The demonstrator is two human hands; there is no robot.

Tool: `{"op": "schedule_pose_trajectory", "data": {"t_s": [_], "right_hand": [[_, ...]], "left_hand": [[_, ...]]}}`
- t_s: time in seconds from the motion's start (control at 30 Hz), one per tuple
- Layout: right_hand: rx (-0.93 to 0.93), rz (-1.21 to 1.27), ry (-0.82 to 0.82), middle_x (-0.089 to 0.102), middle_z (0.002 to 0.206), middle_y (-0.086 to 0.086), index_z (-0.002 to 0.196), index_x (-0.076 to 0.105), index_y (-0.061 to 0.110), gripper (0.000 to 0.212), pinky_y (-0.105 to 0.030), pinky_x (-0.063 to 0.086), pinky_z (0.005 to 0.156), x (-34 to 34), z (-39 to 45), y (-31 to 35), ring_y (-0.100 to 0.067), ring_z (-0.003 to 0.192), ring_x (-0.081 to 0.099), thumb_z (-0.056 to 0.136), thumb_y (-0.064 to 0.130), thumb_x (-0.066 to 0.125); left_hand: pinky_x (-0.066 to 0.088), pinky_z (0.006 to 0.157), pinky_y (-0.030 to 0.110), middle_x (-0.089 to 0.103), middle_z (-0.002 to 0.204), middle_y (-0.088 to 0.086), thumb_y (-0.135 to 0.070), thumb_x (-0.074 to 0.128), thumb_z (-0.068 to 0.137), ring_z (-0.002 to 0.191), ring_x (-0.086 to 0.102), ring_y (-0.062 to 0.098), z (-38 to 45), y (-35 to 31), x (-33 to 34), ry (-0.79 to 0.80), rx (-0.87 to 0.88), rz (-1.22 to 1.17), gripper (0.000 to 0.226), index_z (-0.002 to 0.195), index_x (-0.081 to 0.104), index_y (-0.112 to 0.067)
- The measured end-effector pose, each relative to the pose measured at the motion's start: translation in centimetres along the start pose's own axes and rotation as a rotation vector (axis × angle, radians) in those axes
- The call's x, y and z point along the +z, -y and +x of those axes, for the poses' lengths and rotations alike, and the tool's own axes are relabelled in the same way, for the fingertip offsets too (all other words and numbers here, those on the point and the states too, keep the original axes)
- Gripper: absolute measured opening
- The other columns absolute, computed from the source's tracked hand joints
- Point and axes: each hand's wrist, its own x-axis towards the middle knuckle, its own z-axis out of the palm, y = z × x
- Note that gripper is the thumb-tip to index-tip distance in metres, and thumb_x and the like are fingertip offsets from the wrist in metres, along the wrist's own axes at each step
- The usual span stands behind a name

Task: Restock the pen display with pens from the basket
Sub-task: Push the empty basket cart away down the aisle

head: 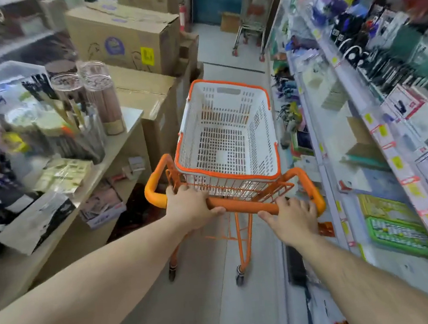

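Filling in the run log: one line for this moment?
left hand: grips cart handle | right hand: grips handle | basket: no pens visible

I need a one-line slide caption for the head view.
Both hands grip the cart handle; the basket looks empty.

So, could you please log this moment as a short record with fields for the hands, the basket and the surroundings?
left hand: grips the orange cart handle
right hand: grips the same handle, further right
basket: white with orange rim, sits on the cart, no pens visible inside
left side: counter with clear pen holders
right side: stocked shelves, blurred
ahead: cardboard boxes, second cart
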Motion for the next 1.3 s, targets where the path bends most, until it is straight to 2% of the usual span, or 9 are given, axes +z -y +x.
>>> {"op": "schedule_pose_trajectory", "data": {"t_s": [0.1, 0.27, 0.47, 0.7, 0.97, 1.1, 1.2, 1.3], "right_hand": [[-0.011, 0.010, 0.011, 0.052, 0.142, -0.009, 0.137, 0.047, 0.024, 0.071, -0.048, 0.016, 0.119, -1.1, 5.0, 0.7, -0.030, 0.136, 0.040, 0.092, 0.075, 0.024], [-0.099, 0.043, -0.020, 0.052, 0.142, -0.008, 0.137, 0.047, 0.020, 0.058, -0.045, 0.022, 0.118, -3.0, 14.0, 1.4, -0.030, 0.135, 0.041, 0.099, 0.061, 0.030], [-0.068, 0.090, 0.035, 0.052, 0.141, -0.010, 0.139, 0.044, 0.031, 0.082, -0.051, 0.023, 0.114, -5.2, 26.7, 1.4, -0.036, 0.134, 0.040, 0.084, 0.085, 0.017], [-0.060, 0.085, 0.079, 0.046, 0.149, -0.013, 0.149, 0.037, 0.026, 0.083, -0.053, 0.020, 0.114, -8.1, 40.1, 0.4, -0.036, 0.138, 0.036, 0.089, 0.080, 0.016], [-0.041, 0.058, 0.063, 0.047, 0.147, -0.012, 0.144, 0.043, 0.023, 0.078, -0.057, 0.010, 0.119, -11.1, 56.7, -0.5, -0.034, 0.139, 0.036, 0.093, 0.075, 0.015], [0.011, 0.021, 0.057, 0.045, 0.149, -0.010, 0.145, 0.041, 0.026, 0.074, -0.059, 0.003, 0.120, -13.2, 65.5, -0.1, -0.034, 0.143, 0.029, 0.094, 0.074, 0.017], [0.041, -0.069, 0.027, 0.047, 0.147, -0.006, 0.142, 0.047, 0.028, 0.066, -0.053, 0.018, 0.116, -15.5, 71.6, 0.8, -0.033, 0.141, 0.031, 0.097, 0.069, 0.021], [0.057, -0.003, 0.031, 0.053, 0.138, -0.004, 0.135, 0.054, 0.028, 0.058, -0.045, 0.037, 0.102, -17.2, 77.9, 1.1, -0.031, 0.129, 0.047, 0.098, 0.065, 0.029]], "left_hand": [[0.008, 0.114, 0.063, 0.053, 0.140, 0.002, -0.083, 0.037, 0.080, 0.136, 0.036, 0.031, 5.1, 0.0, -1.4, 0.014, -0.053, -0.026, 0.076, 0.136, 0.051, -0.034], [0.016, 0.113, 0.060, 0.057, 0.134, 0.000, -0.082, 0.035, 0.082, 0.130, 0.041, 0.028, 14.4, -0.1, -3.0, -0.020, -0.015, 0.009, 0.071, 0.131, 0.054, -0.034], [0.028, 0.106, 0.056, 0.059, 0.130, -0.002, -0.083, 0.034, 0.081, 0.124, 0.045, 0.028, 26.4, -0.5, -5.7, -0.005, -0.046, 0.038, 0.073, 0.130, 0.054, -0.033], [0.025, 0.106, 0.056, 0.055, 0.134, 0.000, -0.079, 0.037, 0.085, 0.129, 0.041, 0.029, 39.4, -2.5, -9.9, 0.075, -0.054, 0.034, 0.068, 0.134, 0.050, -0.034], [0.025, 0.104, 0.056, 0.059, 0.126, 0.000, -0.084, 0.034, 0.080, 0.124, 0.045, 0.029, 56.6, -3.4, -13.5, 0.077, -0.053, 0.010, 0.071, 0.123, 0.058, -0.032], [0.024, 0.104, 0.056, 0.064, 0.114, -0.004, -0.083, 0.033, 0.081, 0.116, 0.053, 0.026, 66.4, -3.1, -15.6, 0.091, -0.023, -0.039, 0.067, 0.115, 0.060, -0.032], [0.025, 0.104, 0.055, 0.064, 0.114, -0.001, -0.071, 0.033, 0.089, 0.115, 0.054, 0.027, 73.4, -2.9, -17.6, 0.113, 0.025, -0.043, 0.055, 0.113, 0.058, -0.028], [0.026, 0.104, 0.054, 0.062, 0.120, 0.002, -0.065, 0.033, 0.093, 0.118, 0.052, 0.028, 80.2, -2.9, -19.4, 0.129, 0.047, -0.038, 0.052, 0.118, 0.057, -0.026]]}}
